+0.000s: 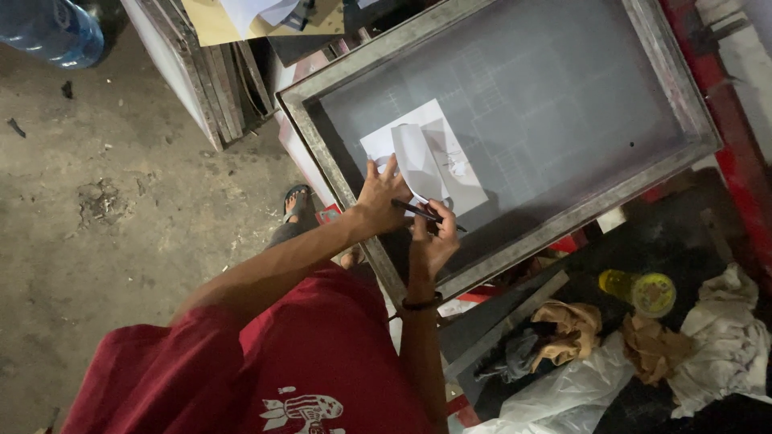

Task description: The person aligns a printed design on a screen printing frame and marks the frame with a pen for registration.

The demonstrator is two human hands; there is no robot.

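Note:
A big metal-framed printing screen with grey mesh lies in front of me. A white paper sheet rests on the mesh, and a curled white strip stands up from it. My left hand presses on the sheet's near edge, its fingertips touching the strip. My right hand, with a black band on the wrist, is closed on a thin black pen that points across the lower edge of the sheet, just beside the left hand.
Crumpled rags, a yellow-lidded jar and a clear plastic bag lie on a dark surface at lower right. Stacked frames lean at the top left, near a blue water jug. My sandalled foot stands on concrete floor.

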